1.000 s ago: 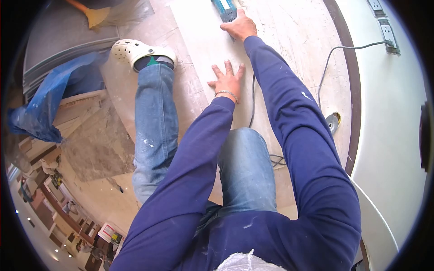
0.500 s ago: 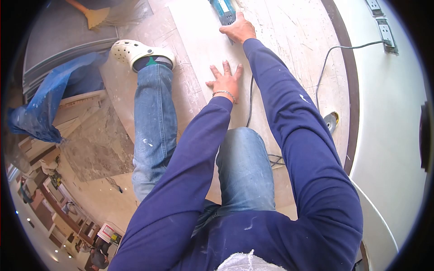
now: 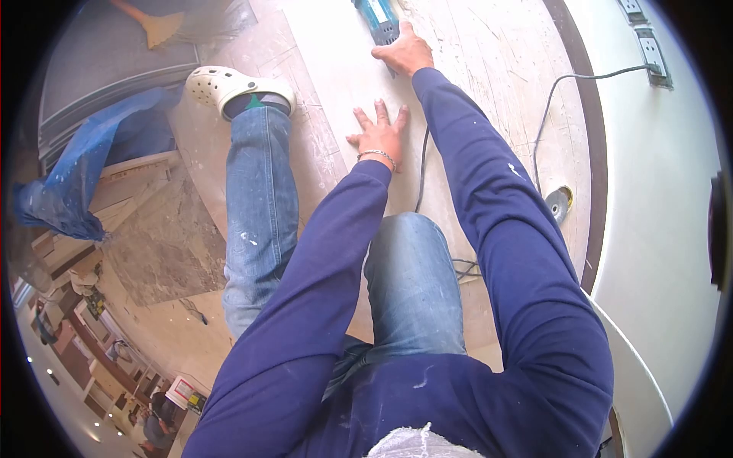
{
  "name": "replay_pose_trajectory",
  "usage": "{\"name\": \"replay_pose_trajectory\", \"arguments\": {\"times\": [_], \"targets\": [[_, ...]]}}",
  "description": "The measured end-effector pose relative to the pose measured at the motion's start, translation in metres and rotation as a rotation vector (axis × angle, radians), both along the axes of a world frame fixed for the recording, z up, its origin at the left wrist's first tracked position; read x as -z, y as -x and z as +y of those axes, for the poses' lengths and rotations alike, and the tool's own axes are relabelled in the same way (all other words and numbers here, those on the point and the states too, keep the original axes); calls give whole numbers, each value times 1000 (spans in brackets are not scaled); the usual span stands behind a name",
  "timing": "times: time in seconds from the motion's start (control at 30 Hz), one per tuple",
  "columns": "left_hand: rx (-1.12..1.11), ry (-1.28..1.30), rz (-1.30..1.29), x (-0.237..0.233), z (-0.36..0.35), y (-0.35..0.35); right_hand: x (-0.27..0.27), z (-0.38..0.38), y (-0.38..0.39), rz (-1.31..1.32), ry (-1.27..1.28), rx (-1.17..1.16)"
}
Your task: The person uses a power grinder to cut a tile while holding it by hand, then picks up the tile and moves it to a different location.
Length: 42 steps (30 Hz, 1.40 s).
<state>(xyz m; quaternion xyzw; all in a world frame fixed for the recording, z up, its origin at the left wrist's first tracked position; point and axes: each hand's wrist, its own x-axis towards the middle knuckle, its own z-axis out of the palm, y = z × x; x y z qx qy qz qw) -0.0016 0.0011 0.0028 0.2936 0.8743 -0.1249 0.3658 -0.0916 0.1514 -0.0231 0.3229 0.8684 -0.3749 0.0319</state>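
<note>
Hands first: the right hand (image 3: 402,52) reaches far out at twelve o'clock, and its fingers curl round the back end of the blue power tool (image 3: 379,19). The tool sticks out past the hand toward eleven o'clock, and its far end is cut off by the picture edge. The left hand (image 3: 379,133) lies flat on the pale tile (image 3: 328,69) with fingers spread wide, holding nothing. It sits at six o'clock from the right hand, near but apart. A thin shiny bracelet (image 3: 376,156) goes round that wrist. The tile is long, smooth and dusty white, with straight edges. A black cord (image 3: 421,172) runs down just beside the left hand, at its three o'clock. A round grey disc (image 3: 560,204) lies on the scratched floor (image 3: 504,53) at four o'clock, well apart. A white rubber clog (image 3: 221,84) with little holes rests at nine o'clock from the left hand, and a crinkly blue plastic sheet (image 3: 84,168) lies farther out that way
</note>
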Motion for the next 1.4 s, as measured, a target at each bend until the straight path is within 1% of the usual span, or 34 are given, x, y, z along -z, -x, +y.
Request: {"name": "replay_pose_trajectory", "arguments": {"times": [0.5,0.7,1.4], "targets": [[-8,-18,8,-1,0,1,-3,-3,-7,9,2,17],[-27,-4,-16,-6,1,2,-5,-3,-11,14,39,11],[-14,-1,0,-4,2,3,-4,-7,-22,-10,24,10]]}}
